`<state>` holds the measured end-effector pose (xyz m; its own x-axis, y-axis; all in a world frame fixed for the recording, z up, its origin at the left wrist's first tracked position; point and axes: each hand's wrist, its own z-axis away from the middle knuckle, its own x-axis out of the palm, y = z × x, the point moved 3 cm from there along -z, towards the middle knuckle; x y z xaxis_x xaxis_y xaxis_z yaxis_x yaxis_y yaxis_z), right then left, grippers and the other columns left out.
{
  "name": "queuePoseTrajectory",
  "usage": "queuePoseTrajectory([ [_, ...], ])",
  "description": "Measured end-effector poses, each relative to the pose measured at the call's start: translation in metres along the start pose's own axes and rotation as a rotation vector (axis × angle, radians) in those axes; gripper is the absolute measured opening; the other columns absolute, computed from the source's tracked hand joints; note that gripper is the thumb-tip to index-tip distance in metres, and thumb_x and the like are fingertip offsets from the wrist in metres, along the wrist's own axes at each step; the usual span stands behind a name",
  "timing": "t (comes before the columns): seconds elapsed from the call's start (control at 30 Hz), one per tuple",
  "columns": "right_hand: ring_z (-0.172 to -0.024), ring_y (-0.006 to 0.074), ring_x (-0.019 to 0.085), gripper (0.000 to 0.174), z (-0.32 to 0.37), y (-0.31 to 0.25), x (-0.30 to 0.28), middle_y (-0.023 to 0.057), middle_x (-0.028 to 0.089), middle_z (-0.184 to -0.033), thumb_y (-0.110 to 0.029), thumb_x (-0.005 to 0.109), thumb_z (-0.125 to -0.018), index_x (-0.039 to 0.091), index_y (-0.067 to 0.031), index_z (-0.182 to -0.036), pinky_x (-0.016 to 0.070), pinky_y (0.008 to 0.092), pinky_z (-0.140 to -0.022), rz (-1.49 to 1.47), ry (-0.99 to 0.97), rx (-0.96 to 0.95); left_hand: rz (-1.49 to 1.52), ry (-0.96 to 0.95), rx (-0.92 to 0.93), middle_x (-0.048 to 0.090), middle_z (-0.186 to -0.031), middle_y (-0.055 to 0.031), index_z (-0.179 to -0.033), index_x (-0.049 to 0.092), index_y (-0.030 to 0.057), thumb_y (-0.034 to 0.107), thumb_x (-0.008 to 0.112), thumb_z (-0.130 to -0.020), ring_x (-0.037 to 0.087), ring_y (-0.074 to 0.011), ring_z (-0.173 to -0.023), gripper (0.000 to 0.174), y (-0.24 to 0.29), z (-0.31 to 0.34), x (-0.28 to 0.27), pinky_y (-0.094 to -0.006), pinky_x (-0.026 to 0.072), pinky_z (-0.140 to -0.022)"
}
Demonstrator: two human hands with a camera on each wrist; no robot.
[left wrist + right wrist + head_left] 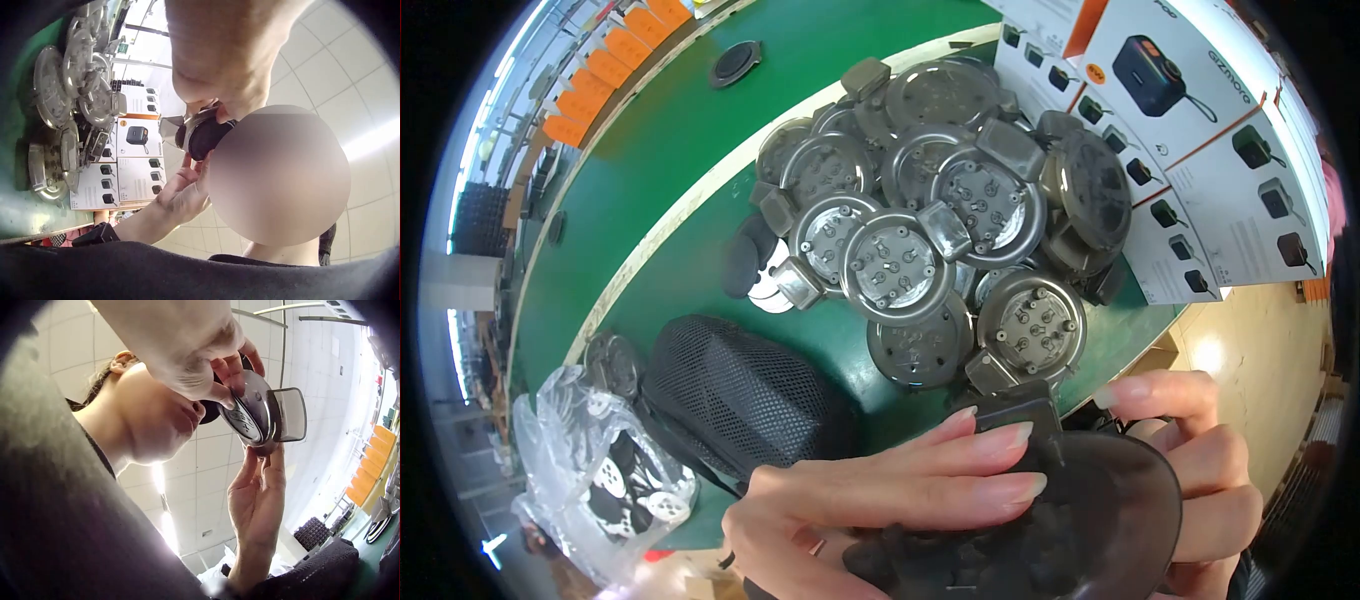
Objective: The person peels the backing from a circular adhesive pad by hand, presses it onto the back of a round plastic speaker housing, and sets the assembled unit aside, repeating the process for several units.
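Showing a round, smoke-dark plastic lid with a metal inner plate and a squarish tab, held in the air between both hands, nearest the head camera and clear of the table. Left hand: fingers straight, lying flat across the lid's face; in the right wrist view its straight fingertips touch the lid from below. Right hand: fingers curled round the lid's right rim, gripping it; the right wrist view shows thumb and fingertips pinching the metal plate.

Just beyond the left hand, a black mesh pouch lies on the green table top. Left of it sits a crumpled clear plastic bag holding black and white discs. Further back, a heap of similar grey lids with metal plates covers the middle of the table, several overlapping and tilted. Right of the heap lie white product cartons printed with a black device. Farthest away, a black round disc rests alone on the green surface, near a row of orange blocks.
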<state>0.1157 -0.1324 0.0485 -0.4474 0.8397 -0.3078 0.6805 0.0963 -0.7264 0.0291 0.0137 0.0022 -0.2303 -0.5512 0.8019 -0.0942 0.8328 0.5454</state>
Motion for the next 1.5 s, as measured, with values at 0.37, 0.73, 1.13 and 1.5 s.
queuePoseTrajectory([
  [0.37, -0.093, 0.0345, 0.044, 0.019, 0.001, -0.001, -0.01, 0.0058, 0.046, -0.075, -0.018, 0.062, -0.069, 0.047, -0.0075, -0.072, 0.0366, 0.042, -0.082, -0.237, -0.041, 0.287, -0.295, 0.133, 0.109, 0.026, -0.131, -0.0295, -0.118, 0.035, -0.0086, 0.036, 0.05, -0.071, 0.019, -0.0332, -0.128, 0.066, 0.011, -0.004, 0.01, -0.0432, 0.0105, -0.105],
  [0.73, -0.085, 0.0285, 0.046, 0.015, 0.001, -0.002, -0.009, 0.0041, 0.046, -0.076, -0.018, 0.058, -0.071, 0.048, -0.0074, -0.072, 0.0363, 0.044, -0.082, -0.053, -0.137, -0.008, -0.395, 0.173, 0.145, 0.033, -0.124, -0.0318, -0.114, 0.041, 0.0032, 0.029, 0.044, -0.08, 0.022, -0.0398, -0.125, 0.043, 0.012, 0.001, 0.016, -0.0505, 0.0122, -0.103],
  [1.13, -0.095, 0.0327, 0.046, 0.015, 0.003, 0.002, -0.009, 0.0062, 0.048, -0.077, -0.019, 0.056, -0.077, 0.047, -0.0077, -0.076, 0.0364, 0.0413, -0.084, -0.128, -0.097, 0.152, -0.447, 0.241, 0.162, 0.04, -0.118, -0.0343, -0.11, 0.048, 0.016, 0.021, 0.039, -0.09, 0.024, -0.047, -0.122, 0.023, 0.013, 0.004, 0.021, -0.0585, 0.014, -0.101],
  [1.5, -0.091, 0.0306, 0.047, 0.015, -0.004, -0.001, -0.005, 0.007, 0.049, -0.077, -0.014, 0.061, -0.073, 0.049, -0.0066, -0.079, 0.0374, 0.0422, -0.085, -0.104, -0.114, 0.223, -0.428, 0.136, 0.3, 0.04, -0.119, -0.0333, -0.111, 0.048, 0.0189, 0.023, 0.037, -0.092, 0.023, -0.0482, -0.122, 0.022, 0.001, 0.011, 0.009, -0.0605, 0.0143, -0.101],
])
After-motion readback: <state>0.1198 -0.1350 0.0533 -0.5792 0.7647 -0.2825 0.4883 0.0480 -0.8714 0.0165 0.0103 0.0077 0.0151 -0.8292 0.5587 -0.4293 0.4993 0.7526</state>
